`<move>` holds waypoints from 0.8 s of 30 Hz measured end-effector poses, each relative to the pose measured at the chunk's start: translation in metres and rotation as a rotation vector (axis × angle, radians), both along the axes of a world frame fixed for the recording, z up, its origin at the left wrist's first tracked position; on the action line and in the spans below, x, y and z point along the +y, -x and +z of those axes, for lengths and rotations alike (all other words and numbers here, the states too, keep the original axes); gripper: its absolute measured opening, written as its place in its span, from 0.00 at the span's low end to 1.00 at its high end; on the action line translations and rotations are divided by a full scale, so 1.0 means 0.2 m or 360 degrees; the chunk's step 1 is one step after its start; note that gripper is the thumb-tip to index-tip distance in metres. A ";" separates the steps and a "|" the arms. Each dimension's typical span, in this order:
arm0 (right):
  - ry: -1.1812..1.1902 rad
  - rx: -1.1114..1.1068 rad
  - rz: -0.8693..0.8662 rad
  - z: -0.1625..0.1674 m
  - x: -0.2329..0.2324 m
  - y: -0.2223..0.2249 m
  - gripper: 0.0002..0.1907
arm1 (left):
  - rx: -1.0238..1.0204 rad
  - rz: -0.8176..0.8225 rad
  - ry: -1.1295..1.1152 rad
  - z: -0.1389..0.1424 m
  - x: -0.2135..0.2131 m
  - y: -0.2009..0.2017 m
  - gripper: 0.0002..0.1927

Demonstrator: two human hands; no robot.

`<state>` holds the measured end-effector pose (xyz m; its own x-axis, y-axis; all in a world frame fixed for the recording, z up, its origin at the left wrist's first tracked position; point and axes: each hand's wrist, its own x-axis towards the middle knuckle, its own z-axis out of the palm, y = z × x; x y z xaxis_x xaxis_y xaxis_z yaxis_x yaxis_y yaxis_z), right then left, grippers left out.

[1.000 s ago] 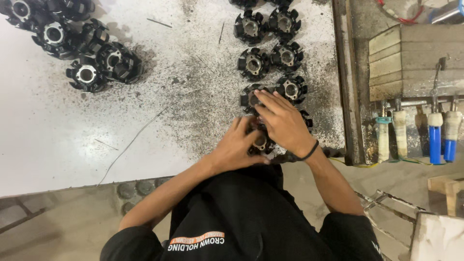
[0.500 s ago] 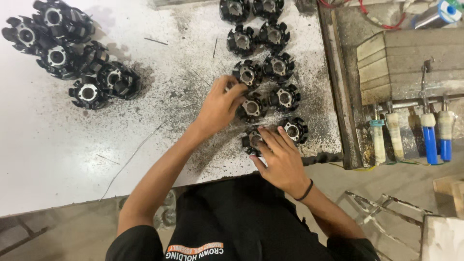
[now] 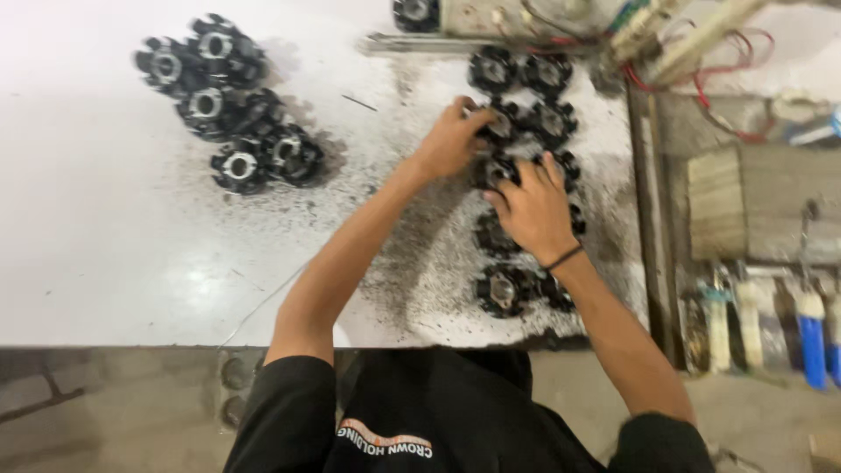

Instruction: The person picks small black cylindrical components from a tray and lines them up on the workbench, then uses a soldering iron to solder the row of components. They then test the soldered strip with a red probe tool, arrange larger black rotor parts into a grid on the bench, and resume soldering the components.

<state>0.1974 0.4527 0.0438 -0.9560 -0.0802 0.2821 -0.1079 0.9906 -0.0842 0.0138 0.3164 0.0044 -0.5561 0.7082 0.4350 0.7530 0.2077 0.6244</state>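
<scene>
Two rows of black toothed round metal parts (image 3: 520,72) run down the right side of a white table (image 3: 105,263). My left hand (image 3: 448,140) reaches in from the left and its fingers close on one part (image 3: 499,124) in the left row. My right hand (image 3: 534,208) lies palm down over the parts just below, fingertips on a part (image 3: 492,170). Another part (image 3: 502,289) sits near the table's front edge, below my right wrist.
A loose pile of the same black parts (image 3: 229,114) lies at the far left. Black grit is spread over the table around the rows. At the right stand a wooden block (image 3: 745,206), several blue-and-white handled tools (image 3: 810,324) and tangled red wires (image 3: 701,79).
Both hands have moved up the rows, away from the front edge. The left hand went from the near parts to one farther up; the right hand followed onto the parts beneath it.
</scene>
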 end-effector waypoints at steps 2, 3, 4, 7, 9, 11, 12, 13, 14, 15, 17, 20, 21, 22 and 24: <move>-0.0111 0.0037 0.0002 0.03 -0.01 0.02 0.21 | 0.0153 0.0202 0.0194 0.02 -0.16 0.03 0.27; -0.0199 0.0118 0.0024 0.04 -0.03 0.01 0.22 | 0.0189 0.0290 0.0297 0.03 -0.25 -0.01 0.28; -0.0162 0.0164 0.0056 0.06 -0.05 0.00 0.22 | 0.0382 0.0575 0.0343 0.04 -0.40 -0.01 0.30; -0.0022 0.0268 0.0129 0.13 -0.12 -0.03 0.22 | 0.0228 0.1252 0.0788 0.09 -0.89 -0.05 0.36; 0.0099 0.0215 0.0197 0.18 -0.19 0.00 0.21 | 0.0352 0.1289 0.0642 0.10 -1.05 -0.09 0.28; 0.0127 0.0217 0.0340 0.22 -0.29 0.08 0.20 | 0.0312 0.1278 0.0437 0.10 -1.15 -0.09 0.22; 0.0124 0.0236 0.0412 0.25 -0.32 0.13 0.19 | 0.0226 0.1239 0.0302 0.10 -1.16 -0.08 0.20; 0.0147 0.0264 0.0425 0.28 -0.34 0.16 0.19 | 0.0147 0.1192 0.0164 0.09 -1.16 -0.06 0.18; 0.0173 0.0277 0.0435 0.30 -0.37 0.19 0.18 | 0.0232 0.1210 0.0247 0.09 -1.16 -0.05 0.18; 0.0204 0.0271 0.0447 0.31 -0.38 0.20 0.18 | 0.0298 0.1228 0.0338 0.09 -1.17 -0.03 0.19; 0.0209 0.0235 0.0444 0.34 -0.39 0.22 0.18 | 0.0188 0.1205 0.0331 0.10 -1.20 0.01 0.19; 0.0268 0.0224 0.0430 0.34 -0.38 0.22 0.17 | -0.0347 0.1068 -0.0008 0.16 -1.29 0.05 0.16; 0.0291 0.0241 0.0415 0.34 -0.37 0.22 0.16 | -0.0521 0.0996 -0.0141 0.19 -1.31 0.05 0.16; 0.0298 0.0253 0.0406 0.33 -0.37 0.23 0.15 | -0.0695 0.0919 -0.0269 0.21 -1.31 0.05 0.16; 0.0328 0.0252 0.0388 0.31 -0.38 0.27 0.13 | -0.0379 0.0592 -0.0093 0.25 -1.27 0.01 0.14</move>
